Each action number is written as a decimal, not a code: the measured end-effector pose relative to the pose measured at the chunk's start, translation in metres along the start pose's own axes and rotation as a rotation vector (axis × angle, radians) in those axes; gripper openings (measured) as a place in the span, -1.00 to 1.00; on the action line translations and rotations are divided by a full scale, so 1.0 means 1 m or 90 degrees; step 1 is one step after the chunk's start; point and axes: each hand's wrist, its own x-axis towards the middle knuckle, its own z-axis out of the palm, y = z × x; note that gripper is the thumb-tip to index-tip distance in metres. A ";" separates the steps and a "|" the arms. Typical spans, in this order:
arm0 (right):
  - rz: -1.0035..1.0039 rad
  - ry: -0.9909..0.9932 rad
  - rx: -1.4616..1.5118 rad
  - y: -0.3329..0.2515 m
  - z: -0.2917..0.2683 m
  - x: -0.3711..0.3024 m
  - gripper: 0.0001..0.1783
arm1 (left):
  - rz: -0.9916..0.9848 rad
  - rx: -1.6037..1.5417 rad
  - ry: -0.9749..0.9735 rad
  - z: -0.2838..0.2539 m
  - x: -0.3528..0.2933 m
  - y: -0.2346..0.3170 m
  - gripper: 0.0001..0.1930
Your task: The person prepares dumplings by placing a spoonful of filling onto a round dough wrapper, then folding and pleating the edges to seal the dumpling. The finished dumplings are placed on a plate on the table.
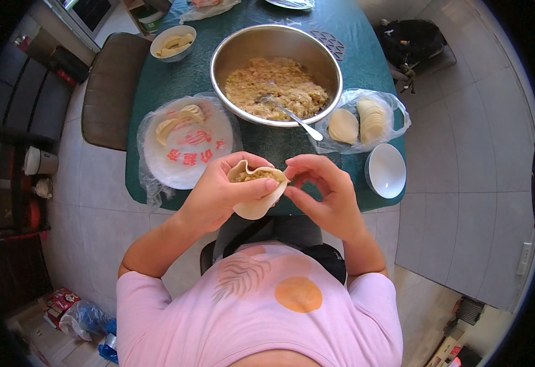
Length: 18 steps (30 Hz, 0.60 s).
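Observation:
In front of my chest, above the near edge of the table, my left hand [221, 186] cradles a round dumpling wrapper [254, 207]. Its rim is bent up around a lump of minced filling [252, 176], and my left thumb presses on the filling. The curled fingers of my right hand [321, 192] hold the wrapper's right edge; their exact contact is partly hidden. Just beyond my hands stands a large steel bowl [217, 92] of minced filling, with a metal spoon [304, 126] leaning on its rim. To the left, a few folded dumplings [166, 130] rest on a plastic-covered white plate [157, 162].
Stacked wrappers [343, 126] lie on a plastic bag [365, 95] at the right. A white bowl [385, 171] stands nearer me. At the far left, another bowl [173, 56] holds pale pieces. A brown chair [111, 92] flanks the green-covered table [356, 67].

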 end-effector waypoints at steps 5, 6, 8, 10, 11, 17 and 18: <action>0.022 -0.068 -0.022 0.004 -0.002 0.003 -0.81 | 0.004 -0.007 -0.008 -0.004 0.000 0.001 -0.78; 0.006 -0.069 -0.032 0.005 -0.002 0.003 -0.81 | 0.007 -0.013 -0.018 -0.005 -0.001 0.001 -0.79; -0.029 -0.073 -0.051 0.006 -0.002 0.003 -0.83 | 0.014 -0.022 -0.036 -0.006 -0.001 0.000 -0.83; -0.031 -0.065 -0.025 0.007 0.001 0.003 -0.84 | 0.012 -0.007 -0.035 -0.005 -0.001 0.002 -0.85; -0.032 -0.062 -0.013 0.008 0.002 0.002 -0.85 | 0.011 0.000 -0.033 -0.005 -0.002 0.003 -0.86; -0.021 -0.062 -0.032 0.007 0.000 -0.001 -0.82 | -0.036 0.059 -0.056 -0.004 -0.001 0.005 -0.82; -0.033 -0.061 -0.046 0.008 -0.001 -0.001 -0.82 | -0.011 0.066 -0.060 -0.003 -0.001 0.004 -0.81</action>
